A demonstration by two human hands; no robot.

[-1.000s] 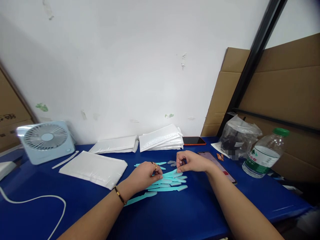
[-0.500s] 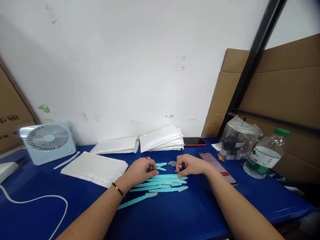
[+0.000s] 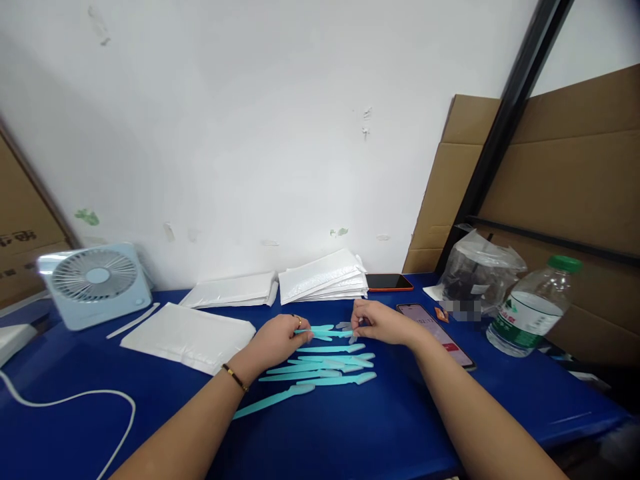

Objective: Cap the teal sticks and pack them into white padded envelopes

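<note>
My left hand (image 3: 283,337) pinches the handle of a turquoise eyebrow razor (image 3: 330,333) between thumb and fingers. At the razor's blade end, the fingers of my right hand (image 3: 377,323) are closed on what looks like a small clear blade cap (image 3: 353,339); fingertips partly hide it. More clear caps (image 3: 343,326) lie just behind, beside the right fingers. Nearer to me, a loose row of several turquoise razors (image 3: 320,381) lies on the blue table (image 3: 390,427), most pointing their blade ends right. One razor (image 3: 273,401) lies apart at the front left.
White padded mailers (image 3: 323,277) are stacked by the wall, with one mailer (image 3: 190,337) lying left of my hand. A light blue fan (image 3: 97,283) stands far left. Right are a phone (image 3: 440,337), another phone (image 3: 390,283), a bagged cup (image 3: 475,267) and a water bottle (image 3: 530,310).
The held razor and my left fingers have come up and back from the row, toward the right fingers. My right hand has shifted slightly back. A razor beneath is now uncovered.
</note>
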